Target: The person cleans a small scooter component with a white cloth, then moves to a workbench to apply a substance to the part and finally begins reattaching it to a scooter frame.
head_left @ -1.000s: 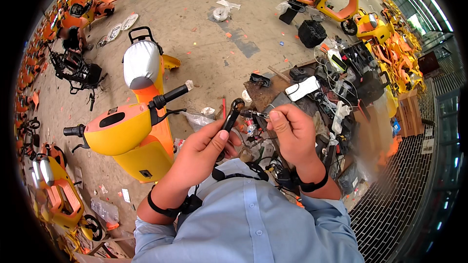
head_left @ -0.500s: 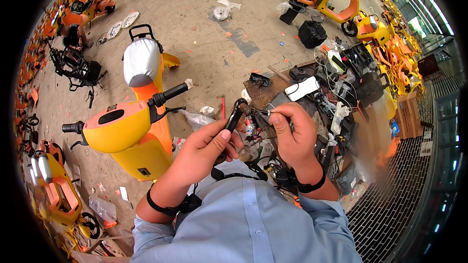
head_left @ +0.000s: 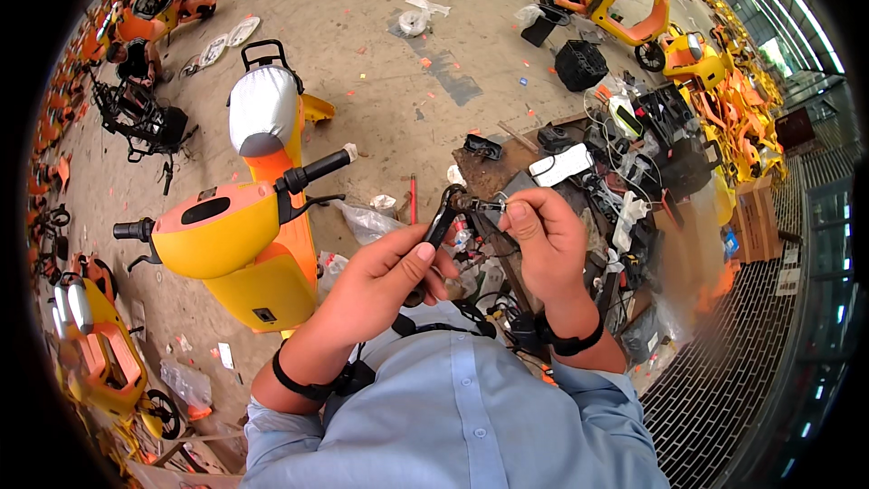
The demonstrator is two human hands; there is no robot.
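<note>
In front of my chest, my left hand [head_left: 389,272] is closed around the handle of a black ratchet wrench [head_left: 442,222]. Its round head tilts up and away from me, with a dark socket-like end pointing right. At that end, the thumb and forefinger of my right hand [head_left: 549,240] pinch a small shiny metal piece [head_left: 494,206]. Its exact kind is too small to make out. Left of my hands stands a yellow and orange scooter [head_left: 222,235] with black handlebar grips and a silvery seat cover.
A heap of parts, cables and a white box [head_left: 561,165] lies beyond my right hand. A black crate [head_left: 580,64] stands farther off. One person [head_left: 136,62] crouches by a black scooter frame [head_left: 140,122] at far left; another is by a scooter [head_left: 615,9] at far right.
My right hand has shifted slightly, and more of the wrench's socket end shows beside the small metal piece. Both hands keep their grip.
</note>
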